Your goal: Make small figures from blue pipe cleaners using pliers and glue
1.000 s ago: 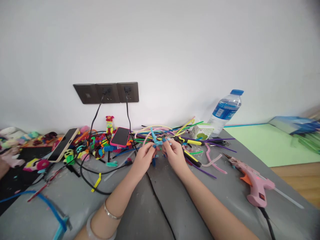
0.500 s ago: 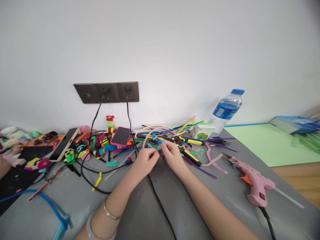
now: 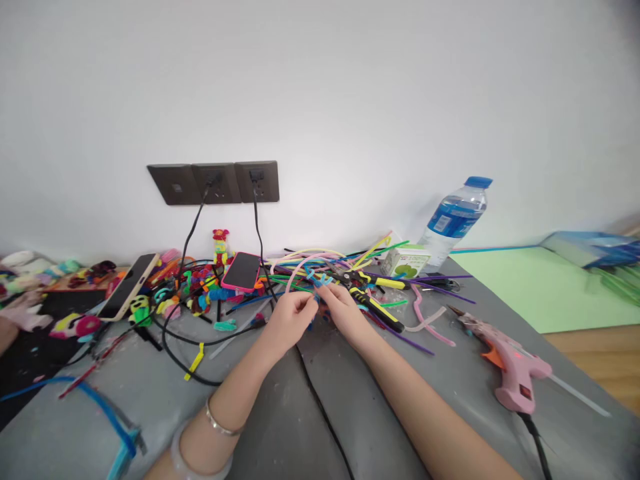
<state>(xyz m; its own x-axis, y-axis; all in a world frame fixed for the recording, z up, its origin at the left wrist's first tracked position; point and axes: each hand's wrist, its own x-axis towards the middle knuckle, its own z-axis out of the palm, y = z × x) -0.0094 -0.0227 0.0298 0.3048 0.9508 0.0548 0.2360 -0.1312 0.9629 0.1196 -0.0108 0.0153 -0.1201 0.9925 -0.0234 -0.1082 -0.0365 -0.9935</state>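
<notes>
The curled blue fuzzy stem (image 3: pixel 321 279) is up at your fingertips, above the table and in front of the pile by the wall. A second ago it stood up as a long, pale-blue arm with one bend; now you have it showing as short, close curls over your right fingertips. Your right hand (image 3: pixel 343 313) pinches it between thumb and fingers. Your left hand (image 3: pixel 293 320) has turned its back more toward the camera, its thumb pressed to its fingers just beside the piece; I cannot tell whether any blue lies between them. Your hands have drawn closer together, fingertips nearly meeting.

Around them little has changed. The pliers with yellow-and-black handles (image 3: pixel 377 311) lie just beyond your right hand, next to the loose colored stems (image 3: pixel 300 255). The pink-edged phone (image 3: pixel 242 271) sits left of that heap. Farther right, the water bottle (image 3: pixel 453 219) leans by the wall behind the green-and-white box (image 3: pixel 410 259), and the pink glue gun (image 3: pixel 517 380) lies where it was on the gray table (image 3: pixel 270 427).
</notes>
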